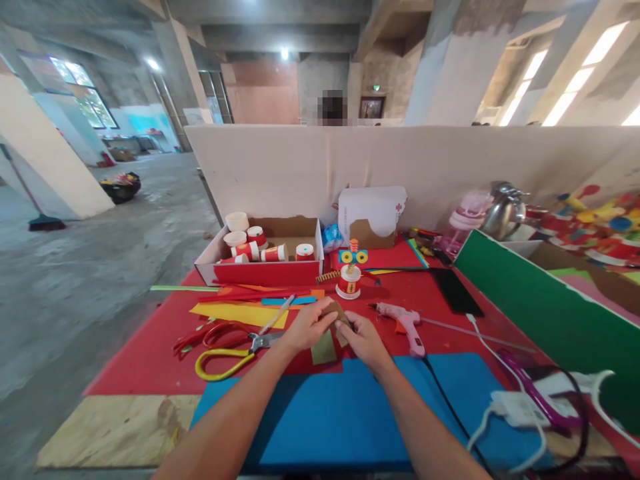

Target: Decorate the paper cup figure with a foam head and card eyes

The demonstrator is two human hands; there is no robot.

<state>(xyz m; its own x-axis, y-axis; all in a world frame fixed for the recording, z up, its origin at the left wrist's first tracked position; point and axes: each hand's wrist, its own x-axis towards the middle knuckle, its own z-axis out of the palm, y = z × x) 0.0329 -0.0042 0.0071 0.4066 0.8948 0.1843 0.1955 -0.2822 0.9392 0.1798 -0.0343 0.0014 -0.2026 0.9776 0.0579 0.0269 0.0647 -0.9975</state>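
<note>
Both hands meet over the middle of the table, holding a small brown piece of cardboard (339,313) between them. Thumb and fingers of my left hand (310,327) pinch its left side, while my right hand (365,340) grips the right side. Under them lies an olive-coloured flat piece (324,349). Just beyond stands a paper-cup figure (349,281) with yellow ring eyes and a coiled arm. A pink glue gun (406,323) rests to the right of my right hand. Left of my left hand lie scissors (225,363) with yellow and red handles, and a pen (280,312).
A box (265,272) with several paper cups stands at the back left. Coloured paper strips (235,313) lie before it. A black phone (456,292) lies at right, near a green-sided box (540,300). Cables and a white power strip (520,407) occupy the front right.
</note>
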